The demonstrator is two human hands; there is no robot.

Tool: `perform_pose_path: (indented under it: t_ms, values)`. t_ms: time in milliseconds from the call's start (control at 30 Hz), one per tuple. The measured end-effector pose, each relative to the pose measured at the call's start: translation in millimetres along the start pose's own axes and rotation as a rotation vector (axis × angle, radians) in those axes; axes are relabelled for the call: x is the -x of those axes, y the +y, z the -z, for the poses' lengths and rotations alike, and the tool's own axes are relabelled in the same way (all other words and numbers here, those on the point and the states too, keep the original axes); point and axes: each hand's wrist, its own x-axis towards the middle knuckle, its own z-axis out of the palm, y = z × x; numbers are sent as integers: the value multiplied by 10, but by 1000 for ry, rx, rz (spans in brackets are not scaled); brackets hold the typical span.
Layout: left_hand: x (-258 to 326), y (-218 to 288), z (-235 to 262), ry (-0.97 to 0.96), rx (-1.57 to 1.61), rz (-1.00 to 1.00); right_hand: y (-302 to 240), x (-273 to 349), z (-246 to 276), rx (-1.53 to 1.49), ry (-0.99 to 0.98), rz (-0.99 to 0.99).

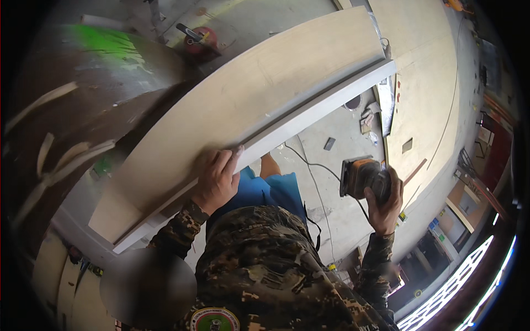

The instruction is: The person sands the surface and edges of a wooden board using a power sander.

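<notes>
A long pale wooden panel (237,94) with a curved far edge lies slantwise before me. Along its near side runs a straight, light grey edge strip (320,105). My left hand (218,179) rests on this strip, fingers bent over its top; it grips the panel's near edge. To the right, apart from the panel, my right hand (385,201) is wrapped round the body of an orange and black electric sander (364,177). The sander is held in the air on its side, its flat pad facing left toward the panel. A dark cord (314,163) hangs near it.
A dark brown surface with green paint (107,44) stands at the left, with pale wood strips (72,160) nearby. A red round object (201,41) is on the floor beyond the panel. Large light boards (422,99) lie at the right. A small dark block (329,143) lies on the floor.
</notes>
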Motion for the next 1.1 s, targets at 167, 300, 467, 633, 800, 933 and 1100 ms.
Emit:
perform_pose_path:
  t_ms: [167,300,467,633,800,933,1100]
  values:
    - [267,142,-377,8,2,-68,-115,-219,126,90,55,9]
    - [396,230,-609,22,-12,-52,-158,-356,204,146,96,9]
    - [391,328,-626,30,-20,-15,-48,-365,274,144,112,-7]
    - [370,354,-595,68,-50,2,-29,-434,286,149,113,32]
    - [367,345,-558,69,-65,-5,-335,-666,240,119,60,130]
    - [358,348,-552,80,-54,-14,-550,-974,147,138,27,319]
    - [345,375,-512,70,-74,-18,-823,-1271,-9,121,-44,386]
